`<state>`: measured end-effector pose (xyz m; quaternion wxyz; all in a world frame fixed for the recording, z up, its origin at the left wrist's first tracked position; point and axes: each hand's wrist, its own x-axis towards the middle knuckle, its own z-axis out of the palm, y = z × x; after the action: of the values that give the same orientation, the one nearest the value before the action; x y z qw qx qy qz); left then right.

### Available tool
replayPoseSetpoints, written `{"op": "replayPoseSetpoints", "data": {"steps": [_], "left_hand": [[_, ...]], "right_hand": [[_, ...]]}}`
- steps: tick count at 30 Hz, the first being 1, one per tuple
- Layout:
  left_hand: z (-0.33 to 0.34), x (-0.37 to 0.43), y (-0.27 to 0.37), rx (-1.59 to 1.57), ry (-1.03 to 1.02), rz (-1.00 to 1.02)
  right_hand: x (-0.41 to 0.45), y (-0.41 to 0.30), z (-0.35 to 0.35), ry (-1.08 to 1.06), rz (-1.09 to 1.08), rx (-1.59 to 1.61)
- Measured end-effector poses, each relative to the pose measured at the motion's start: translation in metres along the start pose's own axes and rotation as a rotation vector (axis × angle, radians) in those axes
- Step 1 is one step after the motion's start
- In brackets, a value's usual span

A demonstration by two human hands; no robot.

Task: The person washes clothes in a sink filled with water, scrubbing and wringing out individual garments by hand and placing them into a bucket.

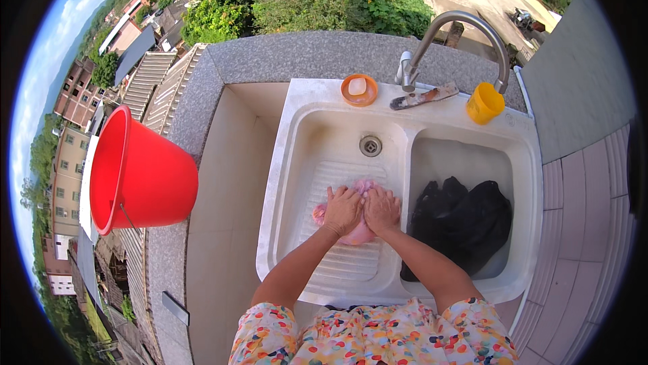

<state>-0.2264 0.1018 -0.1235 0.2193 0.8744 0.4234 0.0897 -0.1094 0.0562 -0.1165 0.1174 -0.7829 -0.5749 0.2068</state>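
Note:
Both hands bear down on a bunched pink cloth (357, 234) in the left basin of a white double laundry sink (276, 162). My left hand (343, 209) grips it from the left, and my right hand (382, 209) grips it from the right, the thumbs nearly touching. Most of the cloth is hidden under the palms; a patterned bit pokes out at the left. Beneath it lies the ribbed washboard (349, 266) moulded into the basin. Dark wet fabric (463, 223) lies half sunk in cloudy water in the right basin.
On the sink's back rim are an orange soap dish (359, 98) with soap (357, 86), a worn scrubbing brush (424, 97) and a yellow cup (485, 103). A metal faucet (458, 16) arches above. A red bucket (152, 177) and a phone-like slab (175, 308) rest on the granite ledge (314, 56).

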Motion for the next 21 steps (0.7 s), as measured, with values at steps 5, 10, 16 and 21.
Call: {"op": "replayPoseSetpoints", "data": {"steps": [5, 10, 16, 21], "left_hand": [[0.016, 0.046, 0.005, 0.164, 0.490, -0.185], [-0.003, -0.031, 0.024, -0.266, 0.209, -0.276], [0.011, -0.075, 0.019, -0.183, 0.345, 0.017], [0.007, 0.042, -0.003, 0.037, 0.239, -0.287]], "right_hand": [[0.059, 0.020, 0.037, 0.484, -0.060, -0.175], [-0.021, 0.013, 0.017, 0.254, -0.151, 0.345], [-0.065, 0.004, 0.021, 0.351, -0.287, 0.322], [0.056, 0.000, 0.029, 0.395, -0.033, 0.003]]}}
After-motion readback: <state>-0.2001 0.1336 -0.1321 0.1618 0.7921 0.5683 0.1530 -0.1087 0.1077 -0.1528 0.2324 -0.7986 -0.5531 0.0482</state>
